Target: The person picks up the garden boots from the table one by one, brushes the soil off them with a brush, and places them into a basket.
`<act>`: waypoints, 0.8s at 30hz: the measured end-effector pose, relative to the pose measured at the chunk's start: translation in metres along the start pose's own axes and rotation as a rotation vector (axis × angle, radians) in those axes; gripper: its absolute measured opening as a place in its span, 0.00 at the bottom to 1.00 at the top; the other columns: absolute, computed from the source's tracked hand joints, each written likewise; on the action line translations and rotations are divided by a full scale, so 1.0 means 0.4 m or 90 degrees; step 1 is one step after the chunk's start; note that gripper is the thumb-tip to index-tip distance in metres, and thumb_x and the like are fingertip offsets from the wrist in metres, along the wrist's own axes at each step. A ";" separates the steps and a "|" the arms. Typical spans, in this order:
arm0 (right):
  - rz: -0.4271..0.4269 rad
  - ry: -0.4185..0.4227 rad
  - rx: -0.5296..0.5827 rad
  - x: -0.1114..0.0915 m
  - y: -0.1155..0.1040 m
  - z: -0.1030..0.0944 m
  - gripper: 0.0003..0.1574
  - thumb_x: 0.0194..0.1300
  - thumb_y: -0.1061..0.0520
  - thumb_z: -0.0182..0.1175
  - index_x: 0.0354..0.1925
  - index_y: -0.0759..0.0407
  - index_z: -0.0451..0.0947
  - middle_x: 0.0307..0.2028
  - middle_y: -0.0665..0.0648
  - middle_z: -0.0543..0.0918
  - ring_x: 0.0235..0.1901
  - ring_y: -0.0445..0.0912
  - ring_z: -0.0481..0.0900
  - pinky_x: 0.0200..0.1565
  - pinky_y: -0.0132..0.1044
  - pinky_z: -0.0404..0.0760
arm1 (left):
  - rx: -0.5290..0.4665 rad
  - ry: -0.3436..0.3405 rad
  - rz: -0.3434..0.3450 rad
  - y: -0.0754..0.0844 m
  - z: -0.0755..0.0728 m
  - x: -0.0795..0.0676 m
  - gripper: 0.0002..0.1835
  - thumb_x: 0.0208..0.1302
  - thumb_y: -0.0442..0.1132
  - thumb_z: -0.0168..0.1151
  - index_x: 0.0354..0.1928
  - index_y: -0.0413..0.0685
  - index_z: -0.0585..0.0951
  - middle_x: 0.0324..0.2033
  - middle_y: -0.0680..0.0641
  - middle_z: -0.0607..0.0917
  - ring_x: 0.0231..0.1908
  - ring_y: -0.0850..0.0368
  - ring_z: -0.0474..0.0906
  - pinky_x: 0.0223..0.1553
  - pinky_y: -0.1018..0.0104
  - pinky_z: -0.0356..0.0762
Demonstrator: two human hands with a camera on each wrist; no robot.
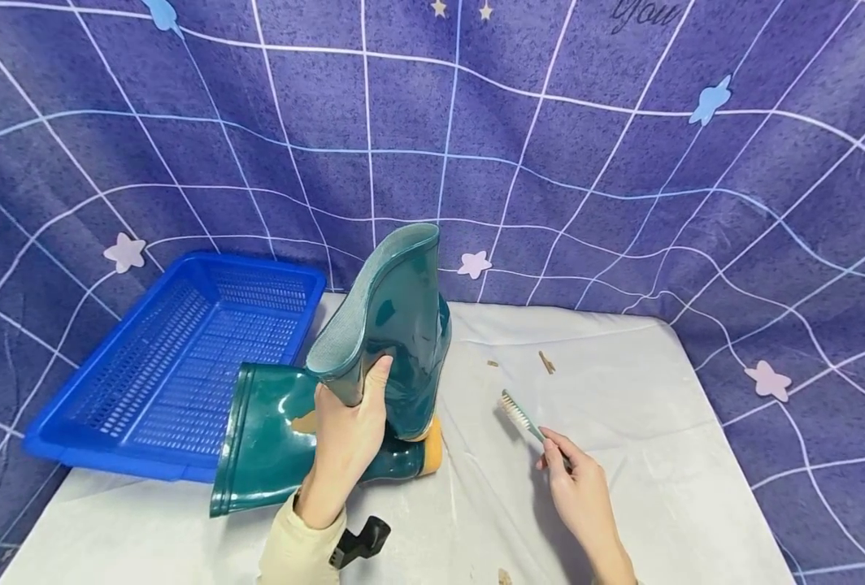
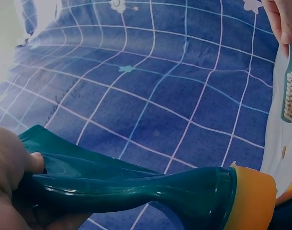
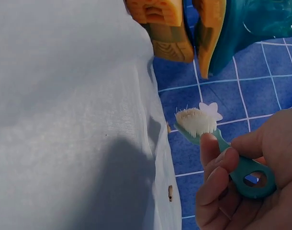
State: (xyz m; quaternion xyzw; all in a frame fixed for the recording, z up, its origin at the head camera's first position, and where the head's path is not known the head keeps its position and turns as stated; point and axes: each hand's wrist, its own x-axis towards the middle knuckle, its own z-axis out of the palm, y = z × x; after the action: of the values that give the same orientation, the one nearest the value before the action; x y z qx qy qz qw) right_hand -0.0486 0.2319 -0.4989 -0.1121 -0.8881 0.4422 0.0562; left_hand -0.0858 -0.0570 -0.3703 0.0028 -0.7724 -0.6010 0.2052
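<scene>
My left hand (image 1: 352, 435) grips a dark green rubber boot (image 1: 406, 333) by its upper shaft, the thumb pressed on the outside. This boot is held tilted, with its pale lined opening toward the upper left. Its orange sole (image 2: 253, 196) points right in the left wrist view. Beneath it a second green boot (image 1: 267, 447) lies on its side, with a brown patch on the shaft. To the right, my right hand (image 1: 577, 491) holds a green-handled brush (image 1: 522, 413) with white bristles, apart from both boots. The right wrist view shows fingers around the brush's handle (image 3: 249, 177).
A blue plastic basket (image 1: 147, 467) stands on the left, its near right side beside the lying boot. Small brown bits (image 1: 546, 362) lie on the white cloth (image 1: 623, 390). A blue-purple grid-patterned curtain (image 1: 549, 162) hangs behind.
</scene>
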 end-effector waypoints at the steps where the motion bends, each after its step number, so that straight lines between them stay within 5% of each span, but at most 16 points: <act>1: 0.001 0.000 -0.002 0.001 0.001 -0.001 0.19 0.76 0.43 0.51 0.56 0.43 0.81 0.28 0.49 0.85 0.17 0.38 0.68 0.22 0.32 0.69 | -0.002 0.004 -0.003 0.000 -0.002 0.001 0.14 0.71 0.46 0.61 0.46 0.42 0.80 0.46 0.48 0.86 0.50 0.64 0.78 0.55 0.72 0.73; 8: 0.005 0.012 -0.019 -0.003 0.015 -0.005 0.19 0.76 0.44 0.51 0.56 0.44 0.81 0.28 0.49 0.86 0.19 0.38 0.72 0.25 0.31 0.71 | 0.032 0.023 0.034 0.007 -0.004 0.000 0.13 0.70 0.46 0.62 0.34 0.42 0.81 0.30 0.49 0.85 0.38 0.65 0.79 0.46 0.77 0.75; 10: 0.002 0.012 -0.021 -0.005 0.019 -0.004 0.19 0.76 0.44 0.51 0.56 0.45 0.82 0.28 0.48 0.85 0.20 0.38 0.72 0.26 0.31 0.71 | 0.036 0.026 0.049 0.007 -0.005 0.000 0.17 0.70 0.46 0.62 0.27 0.42 0.76 0.21 0.51 0.78 0.32 0.64 0.76 0.41 0.76 0.74; 15: -0.003 0.006 -0.019 -0.005 0.019 -0.002 0.19 0.76 0.44 0.51 0.56 0.47 0.82 0.28 0.48 0.85 0.19 0.37 0.70 0.25 0.31 0.70 | 0.042 0.038 0.051 0.005 -0.018 0.007 0.23 0.71 0.47 0.60 0.19 0.46 0.67 0.16 0.55 0.63 0.26 0.61 0.69 0.33 0.72 0.70; 24: 0.000 -0.011 -0.007 0.001 0.015 0.006 0.18 0.76 0.45 0.52 0.56 0.46 0.82 0.28 0.49 0.85 0.17 0.37 0.68 0.24 0.32 0.69 | 0.067 0.061 0.030 -0.012 -0.068 0.033 0.31 0.71 0.48 0.59 0.13 0.48 0.57 0.10 0.57 0.55 0.13 0.60 0.57 0.19 0.65 0.58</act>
State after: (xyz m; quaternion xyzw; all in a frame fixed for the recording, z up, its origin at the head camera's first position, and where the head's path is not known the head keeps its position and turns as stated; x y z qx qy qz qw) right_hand -0.0487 0.2338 -0.5050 -0.1088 -0.8909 0.4383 0.0481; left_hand -0.0903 -0.0868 -0.3655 0.0237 -0.7919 -0.5540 0.2557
